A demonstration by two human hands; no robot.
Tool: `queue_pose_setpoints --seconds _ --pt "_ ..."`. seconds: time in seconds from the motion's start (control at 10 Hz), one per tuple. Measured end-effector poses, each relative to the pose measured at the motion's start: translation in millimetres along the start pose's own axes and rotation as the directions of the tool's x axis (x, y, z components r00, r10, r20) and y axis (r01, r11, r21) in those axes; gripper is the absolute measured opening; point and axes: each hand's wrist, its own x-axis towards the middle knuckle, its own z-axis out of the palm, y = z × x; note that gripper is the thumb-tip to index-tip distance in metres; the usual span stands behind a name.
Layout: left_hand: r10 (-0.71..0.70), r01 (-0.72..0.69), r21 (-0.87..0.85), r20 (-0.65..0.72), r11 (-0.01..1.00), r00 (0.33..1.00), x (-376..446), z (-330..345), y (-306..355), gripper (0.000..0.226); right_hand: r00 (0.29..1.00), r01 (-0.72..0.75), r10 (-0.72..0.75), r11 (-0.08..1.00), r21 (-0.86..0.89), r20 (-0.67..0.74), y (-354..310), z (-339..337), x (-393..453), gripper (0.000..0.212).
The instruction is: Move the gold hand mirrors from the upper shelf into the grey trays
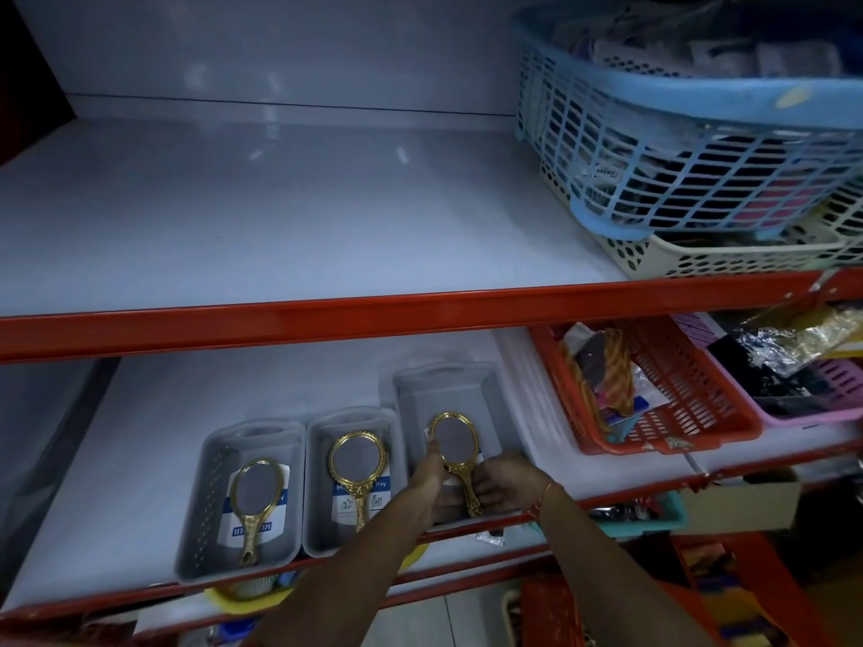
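Observation:
Three grey trays stand side by side on the lower shelf: left tray [210, 502], middle tray [317, 464], right tray [411, 394]. A gold hand mirror [257, 502] lies in the left tray and another gold mirror [357, 464] lies in the middle one. A third gold mirror [455, 443] is inside the right tray. My left hand [427, 478] pinches its frame from the left and my right hand [506, 481] holds it by the handle from the right. The upper shelf [280, 212] shows no mirrors.
A blue basket [691, 109] stacked on a cream basket [728, 256] fills the upper shelf's right end. A red basket [663, 389] and a pink basket [822, 403] sit right of the trays. An orange shelf rail [327, 315] crosses above the trays.

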Motion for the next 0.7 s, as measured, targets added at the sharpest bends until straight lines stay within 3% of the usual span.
queue_pose_setpoints --seconds 0.4,0.6,0.7 --pt "0.014 -0.014 -0.010 0.045 1.000 0.999 -4.1 9.4 -6.0 0.072 0.995 0.059 -0.064 0.996 -0.063 -0.071 0.0 6.0 4.3 0.011" --pt "0.038 -0.038 0.056 0.010 0.998 0.999 -18.5 -2.4 -5.1 0.072 0.962 0.176 -0.203 0.973 -0.150 -0.185 0.5 2.1 -0.4 0.010" --pt "0.097 -0.095 0.078 -0.014 0.992 0.995 -33.3 -12.7 -6.3 0.058 0.944 0.246 -0.270 0.959 -0.138 -0.192 -5.0 7.9 -15.1 0.009"
